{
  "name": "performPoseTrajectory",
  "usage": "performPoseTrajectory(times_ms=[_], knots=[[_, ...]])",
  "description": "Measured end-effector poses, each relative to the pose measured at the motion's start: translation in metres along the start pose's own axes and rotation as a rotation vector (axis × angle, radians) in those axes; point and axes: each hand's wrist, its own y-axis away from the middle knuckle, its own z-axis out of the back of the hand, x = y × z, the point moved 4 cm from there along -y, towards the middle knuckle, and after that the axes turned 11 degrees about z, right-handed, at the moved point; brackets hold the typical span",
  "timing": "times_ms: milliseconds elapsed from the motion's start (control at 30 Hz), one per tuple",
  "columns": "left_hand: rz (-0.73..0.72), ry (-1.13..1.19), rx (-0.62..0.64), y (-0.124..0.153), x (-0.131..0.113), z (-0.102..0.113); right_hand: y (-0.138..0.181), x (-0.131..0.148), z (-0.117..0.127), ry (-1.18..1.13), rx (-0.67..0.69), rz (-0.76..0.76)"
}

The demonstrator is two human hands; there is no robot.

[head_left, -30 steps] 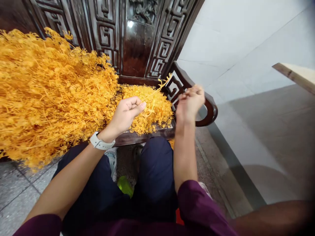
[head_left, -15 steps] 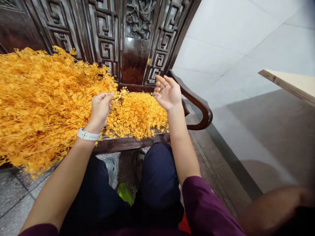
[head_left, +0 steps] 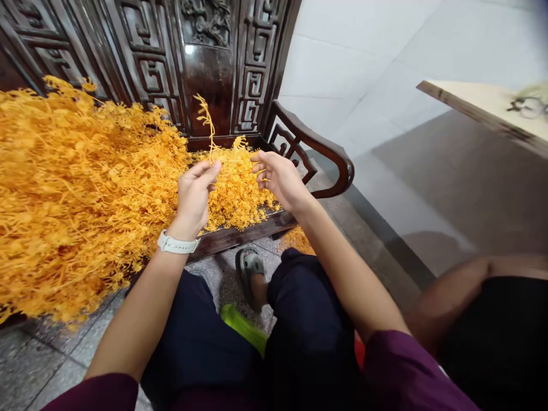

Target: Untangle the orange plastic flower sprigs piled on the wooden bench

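Note:
My left hand, a pale watch on its wrist, pinches a thin orange-yellow plastic sprig between thumb and fingers. The sprig stands up from the fingertips, its thin branch bending left at the top. My right hand is just to the right, fingers loosely curled and apart, with nothing visible in them. Beneath both hands lies a low heap of small orange-yellow plastic flower pieces on the bench seat. To the left rises a much larger pile of branching orange-yellow sprigs.
The dark carved wooden bench has a curved armrest at right. More orange pieces lie on the floor. A light wooden board edge juts in from the right. Another person's arm shows at lower right.
My left hand has moved right and now holds the sprig upright. My right hand has turned from palm-up to reaching inward; a small piece that was in the air above it is gone from there.

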Motion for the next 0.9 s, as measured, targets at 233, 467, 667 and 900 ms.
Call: performPoseTrajectory(times_ms=[233,467,667,900], knots=[[-0.137,-0.145,0.085,-0.003,0.015,-0.004,-0.003,-0.006,-0.032,0.011,-0.001,0.115],[-0.143,0.099,0.001,-0.022,0.010,-0.005,-0.028,-0.029,-0.062,-0.236,-0.151,0.163],[-0.094,0.318,-0.101,-0.044,0.007,0.022,-0.032,-0.058,-0.086,-0.342,-0.019,0.090],[-0.046,0.296,-0.375,-0.057,-0.005,0.054,-0.009,-0.075,-0.113,-0.012,0.359,0.266]])
